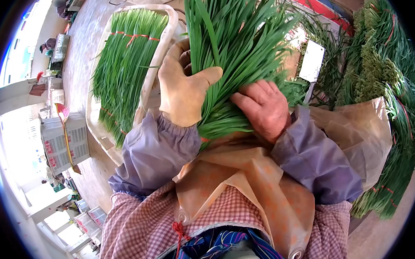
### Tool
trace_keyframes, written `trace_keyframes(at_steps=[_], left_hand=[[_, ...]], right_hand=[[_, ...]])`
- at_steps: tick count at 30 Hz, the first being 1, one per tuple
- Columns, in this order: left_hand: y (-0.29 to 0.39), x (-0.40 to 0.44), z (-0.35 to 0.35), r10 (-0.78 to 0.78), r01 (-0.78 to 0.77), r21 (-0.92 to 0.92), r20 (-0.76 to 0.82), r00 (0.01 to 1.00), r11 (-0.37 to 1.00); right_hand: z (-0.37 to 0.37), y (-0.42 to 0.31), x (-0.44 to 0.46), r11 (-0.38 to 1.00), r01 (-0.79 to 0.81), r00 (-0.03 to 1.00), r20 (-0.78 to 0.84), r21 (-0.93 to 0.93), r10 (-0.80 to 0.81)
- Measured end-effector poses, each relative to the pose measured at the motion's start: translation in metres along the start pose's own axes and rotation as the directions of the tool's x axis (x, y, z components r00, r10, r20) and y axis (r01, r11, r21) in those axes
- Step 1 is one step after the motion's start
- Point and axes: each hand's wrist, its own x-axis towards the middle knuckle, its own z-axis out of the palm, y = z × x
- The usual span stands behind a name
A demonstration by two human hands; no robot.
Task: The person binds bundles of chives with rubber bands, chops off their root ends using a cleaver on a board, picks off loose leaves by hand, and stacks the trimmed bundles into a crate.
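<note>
A large loose bunch of garlic chives (239, 43) lies before my body, its long flat green leaves fanning away from me. My left hand (184, 84), in a pale yellow glove, is wrapped round the bunch's left side. Its thumb lies across the leaves and its fingers pass behind them. My bare right hand (264, 109) is closed on the lower right of the same bunch, with the fingertips buried among leaves. A bit of red tie (205, 140) shows at the bunch's near end, beside my left cuff.
To the left, a white plastic crate (147, 87) holds tied chives (127, 66). At right are stacked bundles with red ties (394, 151). A white rectangular plate (312, 61) on a grey stem stands beyond my right hand. Grey crates (65, 142) and people are farther left.
</note>
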Motion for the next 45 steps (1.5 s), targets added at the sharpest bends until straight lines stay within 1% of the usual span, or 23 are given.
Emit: trace_keyframes(at_steps=[2,3,5,6,8,10,13,16,19,22,26,29,32,35,38,41,45], left_hand=[[0.003,0.001,-0.002,0.015,-0.016,0.030,0.038,0.999,0.999],[-0.005,0.003,0.001,0.032,-0.033,0.004,0.041,0.999,0.999],[-0.005,0.002,0.000,0.028,-0.029,0.011,0.037,0.999,1.000],[-0.004,0.003,-0.002,0.040,-0.040,0.006,0.029,0.999,0.999],[-0.005,0.002,-0.004,0.054,-0.054,-0.016,0.012,0.998,0.998],[-0.006,0.004,-0.009,0.035,-0.034,-0.053,0.021,0.999,0.998],[-0.007,0.004,-0.010,0.034,-0.035,-0.078,-0.005,0.999,0.996],[-0.004,0.000,-0.009,0.039,-0.039,-0.133,0.001,0.999,0.990],[-0.006,-0.004,-0.005,0.062,-0.062,-0.117,-0.007,0.998,0.991],[-0.006,-0.003,-0.004,0.092,-0.092,-0.056,0.003,0.996,0.994],[-0.007,-0.003,-0.007,0.089,-0.088,-0.084,0.002,0.996,0.993],[-0.008,-0.003,-0.010,0.095,-0.094,-0.089,0.004,0.996,0.992],[-0.005,-0.002,-0.007,0.083,-0.083,-0.110,0.000,0.997,0.990],[-0.006,-0.001,-0.010,0.086,-0.086,-0.084,-0.009,0.996,0.993],[-0.007,-0.002,-0.010,0.079,-0.081,-0.083,-0.025,0.997,0.993],[-0.006,-0.003,-0.010,0.087,-0.089,-0.088,-0.025,0.996,0.992],[-0.006,-0.005,-0.010,0.069,-0.072,-0.124,-0.024,0.997,0.990]], right_hand=[[-0.008,-0.006,0.018,0.972,0.164,0.980,-0.081,-0.167,-0.179],[-0.006,0.003,0.019,0.980,0.166,0.982,-0.068,-0.111,-0.174],[0.003,0.007,0.025,0.988,0.143,0.988,-0.063,0.063,-0.139],[0.008,0.007,0.028,0.984,0.100,0.993,-0.076,0.149,-0.089],[0.008,0.003,0.034,0.968,0.032,0.999,0.017,0.250,-0.037],[0.008,0.002,0.035,0.940,-0.045,0.990,0.139,0.337,-0.002],[0.005,0.002,0.033,0.904,-0.120,0.978,0.206,0.410,0.036],[0.015,0.003,0.021,0.922,-0.072,0.989,0.149,0.380,0.016],[0.014,0.005,0.019,0.920,-0.092,0.986,0.166,0.381,0.030],[0.004,0.004,0.033,0.964,-0.074,0.950,0.312,0.255,-0.009],[0.005,-0.004,0.039,0.979,-0.018,0.946,0.319,0.202,-0.048],[0.015,0.000,0.034,0.928,0.022,0.977,0.191,0.372,-0.099],[0.018,-0.005,0.033,0.877,-0.175,0.956,0.289,0.447,0.043],[0.023,-0.011,0.035,0.818,-0.277,0.942,0.309,0.503,0.129],[0.027,-0.016,0.034,0.823,-0.281,0.949,0.271,0.493,0.162],[0.028,-0.021,0.032,0.793,-0.332,0.935,0.287,0.511,0.206],[0.046,-0.022,0.027,0.806,-0.281,0.960,0.155,0.521,0.235]])
